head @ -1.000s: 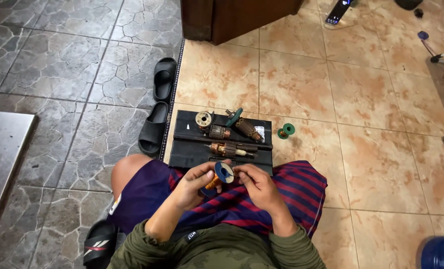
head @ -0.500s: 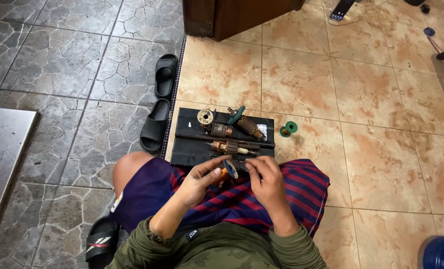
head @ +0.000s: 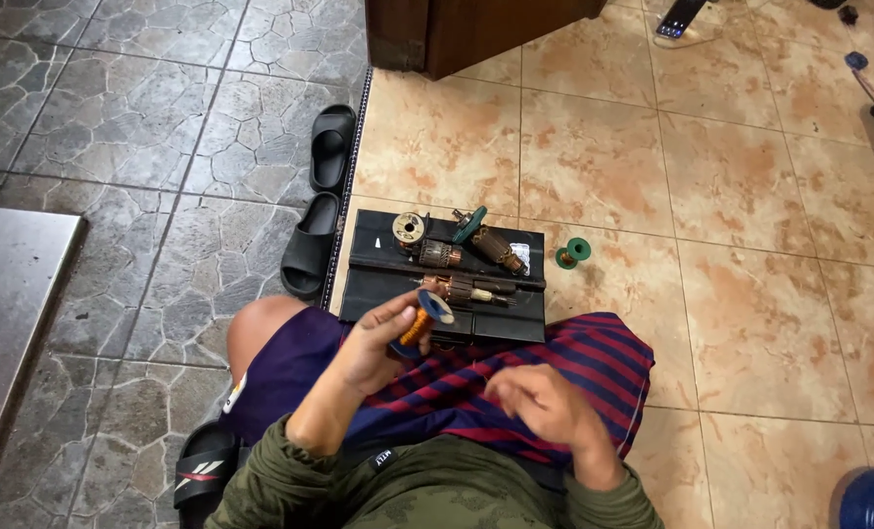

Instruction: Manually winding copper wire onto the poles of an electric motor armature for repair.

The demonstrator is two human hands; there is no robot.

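A spool of orange wire (head: 423,323) is gripped in the left hand (head: 376,345) over the lap, near the black mat's (head: 378,286) front edge; the right hand (head: 545,409) is held loosely open, empty, with bare tiles beside it

Pair of black rubber slide sandals (head: 317,201) on grey stone-pattern tiles (head: 114,147). Small green plastic spool (head: 571,254) on beige floor tiles (head: 751,196), near dark wooden cabinet base (head: 476,29).

The left hand (head: 373,348) holds a wire spool (head: 420,323) above the black tray (head: 378,257).
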